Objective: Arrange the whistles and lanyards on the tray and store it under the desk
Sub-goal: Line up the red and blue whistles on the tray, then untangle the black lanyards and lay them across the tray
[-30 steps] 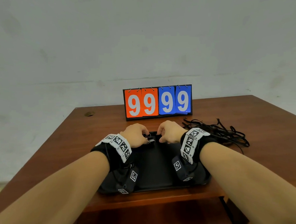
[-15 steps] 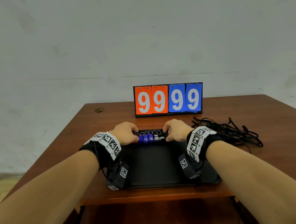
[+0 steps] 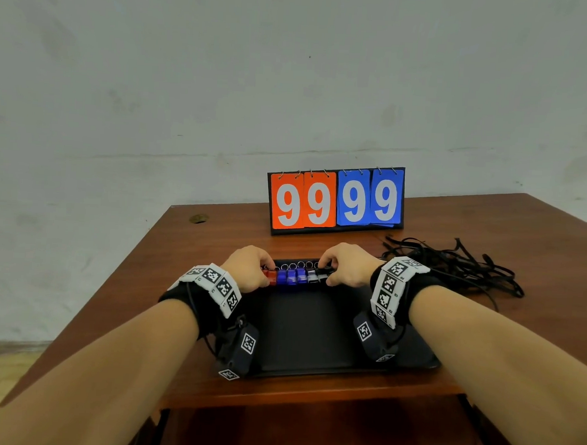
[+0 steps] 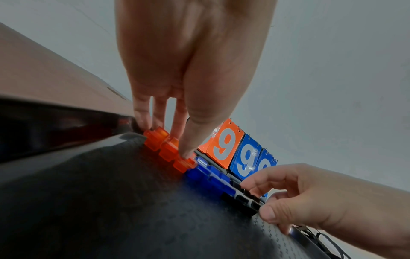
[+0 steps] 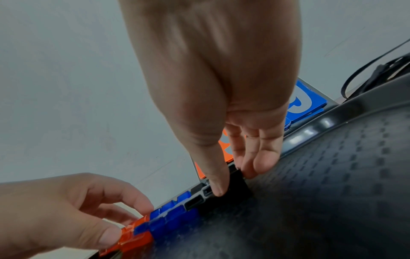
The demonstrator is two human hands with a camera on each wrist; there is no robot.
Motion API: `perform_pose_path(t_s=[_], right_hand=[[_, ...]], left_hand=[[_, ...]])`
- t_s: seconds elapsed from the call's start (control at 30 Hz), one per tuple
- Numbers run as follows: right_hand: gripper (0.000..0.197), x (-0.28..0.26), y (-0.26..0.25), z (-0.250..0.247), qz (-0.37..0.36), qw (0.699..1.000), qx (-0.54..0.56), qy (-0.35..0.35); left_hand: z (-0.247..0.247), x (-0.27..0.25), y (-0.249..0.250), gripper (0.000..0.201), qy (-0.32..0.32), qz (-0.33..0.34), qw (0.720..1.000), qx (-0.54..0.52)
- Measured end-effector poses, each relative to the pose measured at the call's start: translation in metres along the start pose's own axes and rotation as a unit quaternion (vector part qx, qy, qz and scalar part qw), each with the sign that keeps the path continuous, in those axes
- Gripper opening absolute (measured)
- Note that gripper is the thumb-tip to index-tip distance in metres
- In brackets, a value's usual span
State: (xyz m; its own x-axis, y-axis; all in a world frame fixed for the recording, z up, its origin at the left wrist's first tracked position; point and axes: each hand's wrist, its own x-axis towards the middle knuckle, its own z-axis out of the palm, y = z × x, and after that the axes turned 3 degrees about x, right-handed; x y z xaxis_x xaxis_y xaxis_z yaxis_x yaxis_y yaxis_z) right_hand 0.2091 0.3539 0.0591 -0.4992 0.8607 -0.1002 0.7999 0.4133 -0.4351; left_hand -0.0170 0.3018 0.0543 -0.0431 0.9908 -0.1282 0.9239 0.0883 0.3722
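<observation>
A row of whistles (image 3: 294, 276) lies side by side along the far edge of the black tray (image 3: 306, 332): orange whistles (image 4: 165, 143) on the left, blue whistles (image 4: 213, 175) in the middle, black whistles (image 5: 235, 191) on the right. My left hand (image 3: 249, 267) pinches the orange end, thumb on the near side and fingers behind. At the other end my right hand (image 3: 346, 264) pinches the black whistles, thumb in front. A tangle of black lanyards (image 3: 453, 264) lies on the desk to the right of the tray.
A flip scoreboard (image 3: 335, 200) showing 99 99 stands just behind the tray. The brown desk (image 3: 181, 267) has a round cable hole (image 3: 199, 218) at its far left. The tray's near edge sits close to the desk's front edge.
My hands have spread apart along the far edge of the tray, uncovering the row of whistles between them. The lanyards have not moved.
</observation>
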Motion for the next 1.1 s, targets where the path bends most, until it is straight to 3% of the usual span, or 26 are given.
perform_pose_path(t_s=[0.3, 0.53, 0.8, 1.1], right_hand=[[0.044, -0.004, 0.000, -0.001, 0.009, 1.000, 0.008, -0.002], [0.046, -0.039, -0.007, -0.022, 0.014, 0.999, 0.029, 0.018], [0.048, -0.116, 0.013, -0.055, 0.009, 0.996, 0.064, 0.066], [0.039, -0.200, 0.085, -0.084, 0.063, 0.981, 0.084, 0.162]], left_hand=[[-0.001, -0.001, 0.003, 0.035, 0.003, -0.007, 1.000, 0.000], [-0.013, -0.024, 0.025, 0.037, 0.035, 0.012, 0.999, -0.016], [-0.013, -0.064, 0.099, 0.036, 0.052, 0.074, 0.996, -0.006], [0.022, -0.082, 0.198, 0.029, 0.070, 0.146, 0.987, 0.007]])
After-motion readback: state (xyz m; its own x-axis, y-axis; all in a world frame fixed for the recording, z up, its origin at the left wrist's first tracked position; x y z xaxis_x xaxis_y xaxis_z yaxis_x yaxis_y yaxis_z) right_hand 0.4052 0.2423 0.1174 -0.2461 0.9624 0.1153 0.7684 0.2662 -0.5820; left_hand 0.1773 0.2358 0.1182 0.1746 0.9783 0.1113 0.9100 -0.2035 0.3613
